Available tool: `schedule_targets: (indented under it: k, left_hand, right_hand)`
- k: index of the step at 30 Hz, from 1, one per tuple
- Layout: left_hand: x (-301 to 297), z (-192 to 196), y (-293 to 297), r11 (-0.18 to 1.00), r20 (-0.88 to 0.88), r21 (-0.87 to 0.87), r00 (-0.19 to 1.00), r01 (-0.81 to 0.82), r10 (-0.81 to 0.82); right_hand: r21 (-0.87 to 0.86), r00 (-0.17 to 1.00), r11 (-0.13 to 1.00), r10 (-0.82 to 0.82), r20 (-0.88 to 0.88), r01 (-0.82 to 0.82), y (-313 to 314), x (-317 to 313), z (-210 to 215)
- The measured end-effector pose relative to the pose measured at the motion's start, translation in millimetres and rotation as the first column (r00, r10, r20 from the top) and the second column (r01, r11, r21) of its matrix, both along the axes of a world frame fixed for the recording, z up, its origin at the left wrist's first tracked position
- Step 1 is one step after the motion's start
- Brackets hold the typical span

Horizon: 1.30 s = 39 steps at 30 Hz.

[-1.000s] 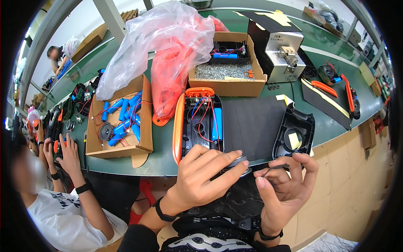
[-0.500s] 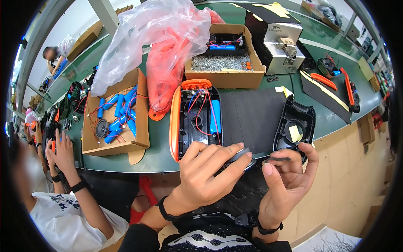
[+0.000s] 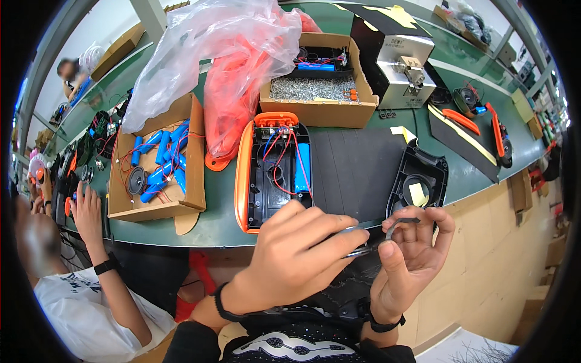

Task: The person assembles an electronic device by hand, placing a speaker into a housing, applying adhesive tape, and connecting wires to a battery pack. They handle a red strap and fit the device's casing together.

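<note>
Step in hand: left hand (image 3: 296, 260) grips tweezers (image 3: 357, 249); right hand (image 3: 411, 254) pinches what appears a thin black strip (image 3: 404, 221). Beyond both, the open orange housing (image 3: 273, 169) likely awaits precise placement.

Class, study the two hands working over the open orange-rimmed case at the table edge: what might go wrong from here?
The small dark strip pinched by the right hand hangs past the table edge; if it slips, it likely drops to the floor. The left hand holds tweezers whose tips point at the right fingers, so a slip might jab them.
</note>
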<state>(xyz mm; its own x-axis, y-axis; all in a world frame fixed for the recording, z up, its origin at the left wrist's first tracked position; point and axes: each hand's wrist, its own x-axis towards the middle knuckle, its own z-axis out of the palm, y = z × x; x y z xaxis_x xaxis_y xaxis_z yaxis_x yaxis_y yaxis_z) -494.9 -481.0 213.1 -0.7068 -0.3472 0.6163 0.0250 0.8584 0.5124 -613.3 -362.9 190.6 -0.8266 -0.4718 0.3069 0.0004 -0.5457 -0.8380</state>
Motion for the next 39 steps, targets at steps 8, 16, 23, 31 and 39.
schedule_targets:
  k: [8, 16, 23, 31, 39]
  left_hand:
    - [7.4, 17.7, -25.0, 0.849, -0.036, 0.419, 0.94, 0.323, -0.34]
    - [14.7, 27.3, -34.6, 0.624, -0.035, 0.718, 0.911, 0.308, -0.41]
    - [16.7, 19.5, -40.6, 0.556, -0.062, 0.762, 0.893, 0.331, -0.446]
    - [16.8, 16.8, -38.9, 0.579, -0.1, 0.74, 0.907, 0.343, -0.41]
    - [20.1, 24.8, -42.2, 0.588, -0.029, 0.745, 0.895, 0.316, -0.444]
  right_hand:
    - [-0.027, 0.955, 0.999, 0.025, -0.296, -0.034, -16.2, -16.5, 0.0]
    - [-0.17, 0.941, 0.976, 0.076, -0.33, -0.138, -31.6, -10.7, -3.1]
    - [-0.186, 0.942, 0.969, 0.099, -0.321, -0.165, -38.9, 0.9, -6.2]
    - [-0.161, 0.947, 0.968, 0.138, -0.291, -0.191, -42.4, 0.3, -11.0]
    - [-0.17, 0.908, 0.952, 0.175, -0.381, -0.255, -46.4, -4.7, -17.8]
